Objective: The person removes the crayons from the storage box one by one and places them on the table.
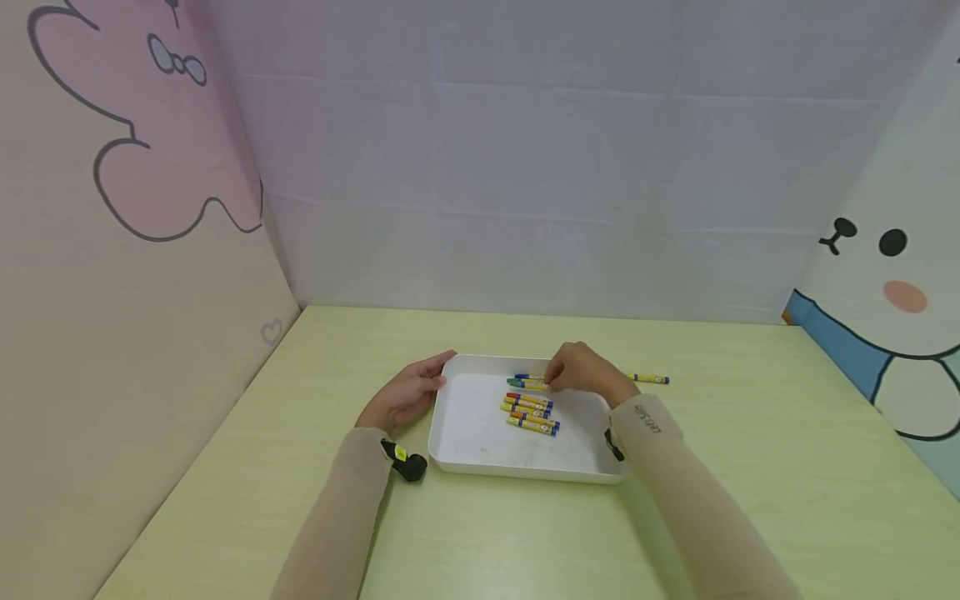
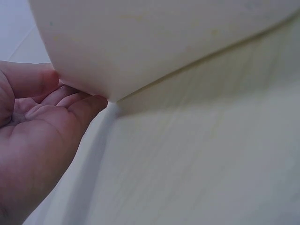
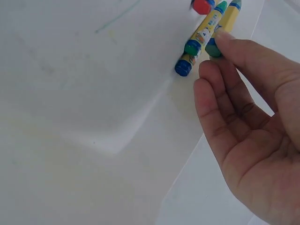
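Observation:
A shallow white tray (image 1: 480, 454) stands on the table with several crayons (image 1: 531, 426) lying in its middle. My left hand (image 1: 405, 393) holds the tray's left side; in the left wrist view its thumb lies against the tray wall and its fingers are at the edge below. Over the tray's far right part, my right hand (image 1: 588, 371) pinches a green-ended crayon (image 3: 229, 18) between thumb and fingers. Right beside that lie another green crayon (image 3: 205, 35) and a blue-ended crayon (image 3: 183, 67), partly covered.
Beyond the tray's right far corner, a yellow-wrapped crayon (image 1: 651, 379) lies on the pale table (image 1: 750, 433), partly hidden by the right wrist. A white cloth backdrop (image 1: 525, 167) hangs behind, with printed panels on both sides.

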The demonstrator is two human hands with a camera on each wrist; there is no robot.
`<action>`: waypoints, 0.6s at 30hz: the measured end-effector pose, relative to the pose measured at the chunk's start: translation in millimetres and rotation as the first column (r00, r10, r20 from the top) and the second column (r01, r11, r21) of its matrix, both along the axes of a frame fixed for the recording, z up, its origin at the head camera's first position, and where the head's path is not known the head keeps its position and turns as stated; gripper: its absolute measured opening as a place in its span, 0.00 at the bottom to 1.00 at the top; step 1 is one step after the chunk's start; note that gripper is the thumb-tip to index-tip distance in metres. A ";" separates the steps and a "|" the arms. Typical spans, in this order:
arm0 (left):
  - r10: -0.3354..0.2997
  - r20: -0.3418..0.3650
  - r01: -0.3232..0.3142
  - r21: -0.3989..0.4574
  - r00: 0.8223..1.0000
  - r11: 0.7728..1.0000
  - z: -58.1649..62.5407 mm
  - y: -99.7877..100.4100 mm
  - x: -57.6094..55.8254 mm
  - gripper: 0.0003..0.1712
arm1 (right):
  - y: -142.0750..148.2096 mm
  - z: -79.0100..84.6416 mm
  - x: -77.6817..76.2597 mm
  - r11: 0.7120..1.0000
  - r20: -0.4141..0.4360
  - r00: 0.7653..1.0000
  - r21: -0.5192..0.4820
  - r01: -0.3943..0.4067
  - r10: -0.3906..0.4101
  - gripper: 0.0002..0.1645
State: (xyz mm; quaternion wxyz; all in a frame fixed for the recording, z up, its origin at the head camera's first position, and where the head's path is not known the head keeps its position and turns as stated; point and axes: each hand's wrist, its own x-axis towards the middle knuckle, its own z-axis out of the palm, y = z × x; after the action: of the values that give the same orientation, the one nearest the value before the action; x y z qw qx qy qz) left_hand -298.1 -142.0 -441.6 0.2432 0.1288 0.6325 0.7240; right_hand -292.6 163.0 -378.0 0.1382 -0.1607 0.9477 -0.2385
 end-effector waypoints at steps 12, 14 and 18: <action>0.010 0.001 -0.010 -0.013 1.000 1.000 0.2 0.4 0.4 0.34 | 7.0 13.9 0.6 1.000 0.004 1.000 0.000 0.014 -0.014 0.07; 0.011 0.001 -0.011 -0.009 1.000 1.000 -0.1 0.3 0.4 0.34 | 8.3 16.4 0.8 1.000 0.006 1.000 0.008 0.022 -0.022 0.07; 0.013 0.008 -0.013 -0.003 1.000 1.000 -0.4 -0.1 0.6 0.34 | 11.5 22.0 1.7 1.000 0.001 1.000 0.018 0.019 -0.019 0.08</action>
State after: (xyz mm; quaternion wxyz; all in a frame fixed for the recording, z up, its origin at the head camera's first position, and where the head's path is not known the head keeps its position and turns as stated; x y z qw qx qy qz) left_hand -297.5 -142.0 -442.0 0.2410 0.1214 0.6335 0.7251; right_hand -290.9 174.5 -356.0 0.1378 -0.1505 0.9512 -0.2313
